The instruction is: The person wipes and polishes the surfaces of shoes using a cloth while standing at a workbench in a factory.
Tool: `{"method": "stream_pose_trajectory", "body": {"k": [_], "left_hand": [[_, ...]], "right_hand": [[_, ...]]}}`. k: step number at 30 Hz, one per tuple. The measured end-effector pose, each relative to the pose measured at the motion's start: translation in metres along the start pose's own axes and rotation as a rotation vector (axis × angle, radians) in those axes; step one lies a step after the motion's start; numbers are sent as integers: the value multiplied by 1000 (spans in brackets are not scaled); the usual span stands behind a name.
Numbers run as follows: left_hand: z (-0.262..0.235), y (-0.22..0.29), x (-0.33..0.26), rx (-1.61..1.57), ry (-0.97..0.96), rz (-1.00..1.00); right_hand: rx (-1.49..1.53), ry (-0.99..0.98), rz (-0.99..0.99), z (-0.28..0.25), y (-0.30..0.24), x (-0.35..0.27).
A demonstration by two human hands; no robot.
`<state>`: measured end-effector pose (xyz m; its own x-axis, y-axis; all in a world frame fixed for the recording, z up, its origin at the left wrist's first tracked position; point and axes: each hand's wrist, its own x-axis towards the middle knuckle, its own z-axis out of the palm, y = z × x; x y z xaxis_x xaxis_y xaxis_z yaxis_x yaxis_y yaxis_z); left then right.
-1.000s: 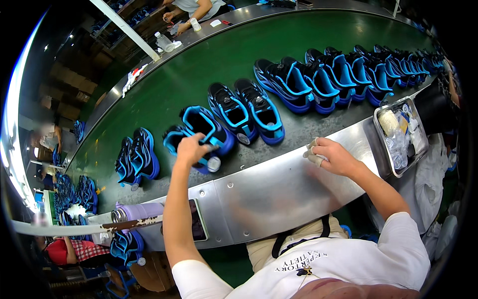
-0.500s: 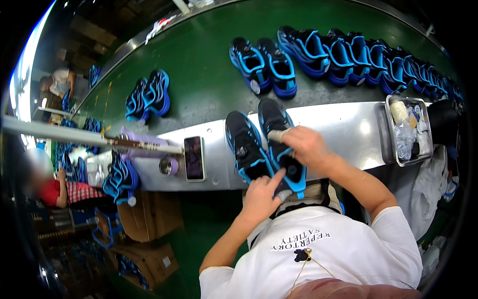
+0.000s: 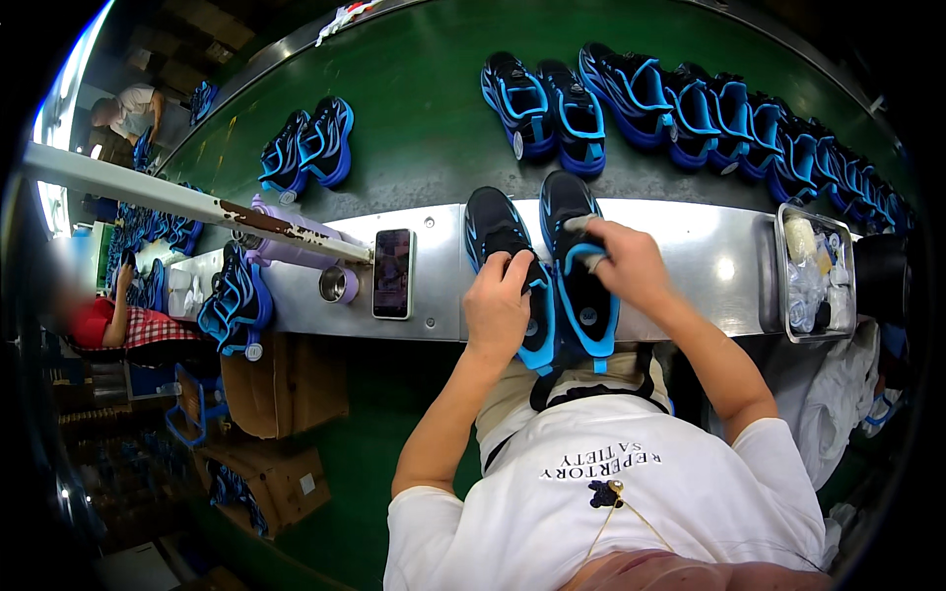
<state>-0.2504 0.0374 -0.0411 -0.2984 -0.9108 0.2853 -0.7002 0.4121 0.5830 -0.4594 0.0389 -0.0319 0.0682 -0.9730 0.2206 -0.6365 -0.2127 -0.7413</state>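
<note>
Two black sneakers with bright blue trim lie side by side before me on the metal bench edge, toes pointing away. My left hand (image 3: 496,307) is closed on the tongue area of the left sneaker (image 3: 490,219), its fingers bent over the opening. Covers sit on fingertips of my right hand (image 3: 629,264), which pinches the tongue of the right sneaker (image 3: 570,205). Round marks show on the insoles inside both shoes. My fingers hide part of each tongue.
Left of the shoes lie a phone (image 3: 393,274), a small metal cup (image 3: 338,285) and a purple bottle (image 3: 305,246) under a slanted white bar (image 3: 168,197). A metal tray (image 3: 824,327) of small items stands right. More sneakers (image 3: 631,98) line the green belt (image 3: 414,108); co-workers sit far left.
My left hand has moved from between the shoe heels onto the left sneaker's tongue. My right hand has stayed at the right sneaker's tongue. The view has shifted slightly.
</note>
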Motion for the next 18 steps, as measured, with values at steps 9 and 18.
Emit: {"method": "stream_pose_trajectory", "body": {"k": [9,18], "left_hand": [[9,-6,-14,103,-69,174],[23,-10,-35,142,54,172]], "right_hand": [[-335,-89,-267,7,-10,-34],[-527,-7,-385,7,7,-53]]}}
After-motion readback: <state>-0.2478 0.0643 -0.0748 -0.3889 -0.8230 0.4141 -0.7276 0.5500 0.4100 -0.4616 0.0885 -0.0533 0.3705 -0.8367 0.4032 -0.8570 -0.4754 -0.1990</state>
